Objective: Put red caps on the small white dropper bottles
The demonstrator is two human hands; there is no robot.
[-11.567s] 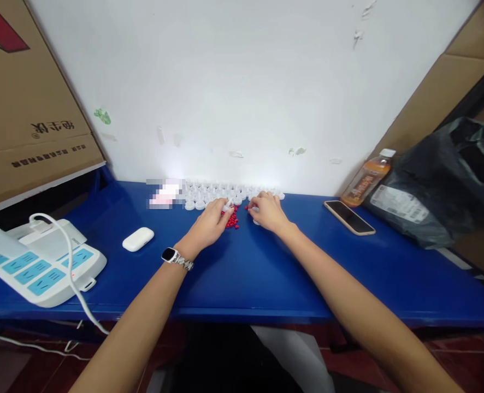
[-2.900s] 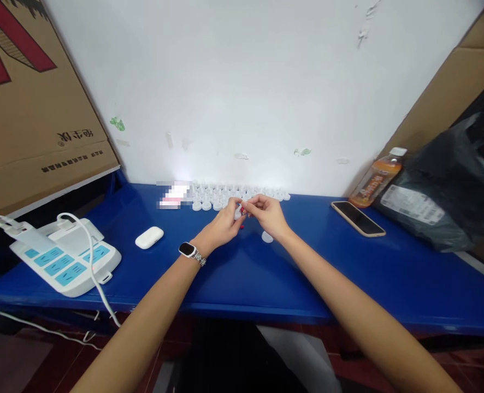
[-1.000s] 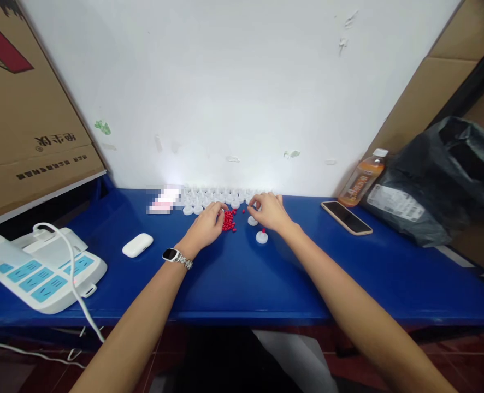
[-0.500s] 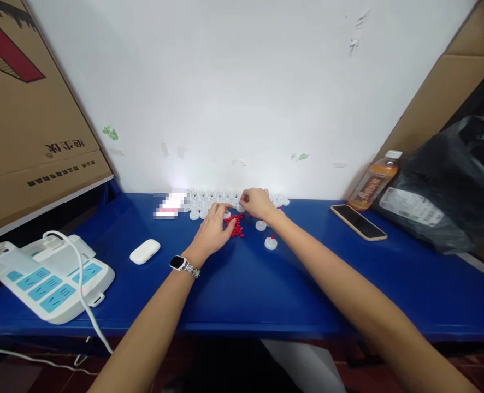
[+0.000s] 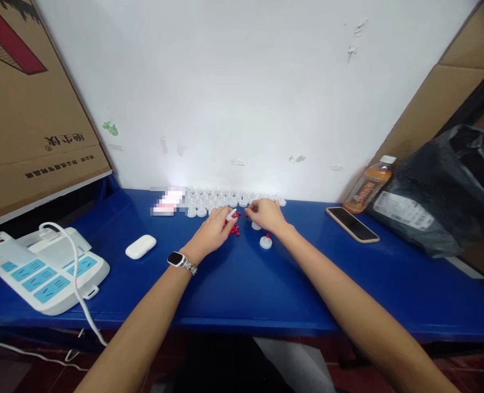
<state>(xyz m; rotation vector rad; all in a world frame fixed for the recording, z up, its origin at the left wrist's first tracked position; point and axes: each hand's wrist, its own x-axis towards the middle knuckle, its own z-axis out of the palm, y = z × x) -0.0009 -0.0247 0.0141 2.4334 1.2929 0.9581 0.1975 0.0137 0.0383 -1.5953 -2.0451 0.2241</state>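
Both hands work at the middle of the frame, close to the far edge of the blue table [image 5: 242, 284]. Left hand [image 5: 212, 233] has its fingers curled, pinching a small white cap [image 5: 231, 214] between thumb and forefinger, tilted up off the surface so its underside can be reached. It hovers right over the red beads [image 5: 234, 229], a loose heap kept between the two hands where either can pick from it. Right hand [image 5: 266, 214] rests with fingers bent down onto the table just right of the heap; whether it has a bead pinched I cannot tell (the fingertips are too small and partly hidden). Another white cap lies touching its lower edge.

Just below the right hand stands a finished cap [image 5: 265, 242] with a red tip on top, set apart from the rest. White caps [image 5: 217, 200] sit in rows along the wall [image 5: 242, 82], just above the hands.

Further off: an earbud case [image 5: 141, 246] and a power strip [image 5: 45, 267] at lower left, a cardboard box [image 5: 29, 109] at upper left, a phone [image 5: 352, 224], a bottle [image 5: 369, 184] and a black bag [image 5: 442, 191] at right.
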